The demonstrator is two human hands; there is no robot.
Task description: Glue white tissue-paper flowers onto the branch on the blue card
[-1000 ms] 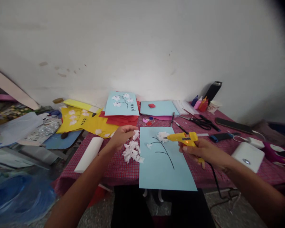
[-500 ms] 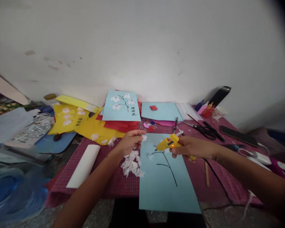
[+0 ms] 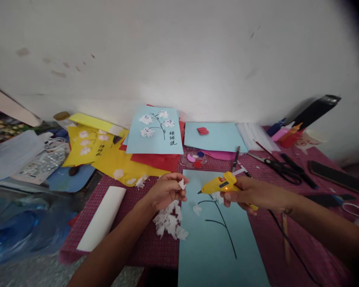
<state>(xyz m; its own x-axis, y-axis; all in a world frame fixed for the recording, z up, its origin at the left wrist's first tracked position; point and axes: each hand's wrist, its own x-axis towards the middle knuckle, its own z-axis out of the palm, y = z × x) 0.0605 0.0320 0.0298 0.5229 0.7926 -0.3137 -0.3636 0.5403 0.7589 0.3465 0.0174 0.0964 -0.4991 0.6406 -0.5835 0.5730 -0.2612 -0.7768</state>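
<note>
Watch the small yellow plastic glue gun: its dark tip points at your left hand, near the fingertips, so a slip of either could burn you if, as its lit orange lamp suggests, it is hot. A drip could mark the light-blue rectangular paper sheet below, which seems to overhang the front edge of the tabletop, where a bump could shift it. The thin black cord, trailing towards the tabletop's front right corner, might tug the gun if caught. Your left fingers are nearly closed, thumb and forefinger pinching a small white crumpled paper piece above the sheet's left edge; your right hand wraps the gun's handle, though you cannot tell how hard its trigger is pressed.
</note>
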